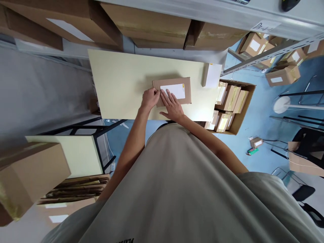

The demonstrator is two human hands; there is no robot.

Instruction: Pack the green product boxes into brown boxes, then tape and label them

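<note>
A small brown cardboard box (187, 98) lies on the cream tabletop (121, 84) in front of me. On its top face is a white label (178, 90) with a small yellow mark at its right end. My right hand (173, 106) rests on the label's left part, fingers stretched out flat and thumb spread toward me. At the box's left end, my left hand (150, 98) is closed, thumb and forefinger pinched close to the label's left edge. Whatever is between those fingertips is hidden.
A white block (212, 75) stands at the table's right end. Beyond the table, large cartons (157, 27) line a shelf. To the right, an open carton (239, 125) holds several taped boxes. Left are a big carton (37, 172) and flattened cardboard (78, 189).
</note>
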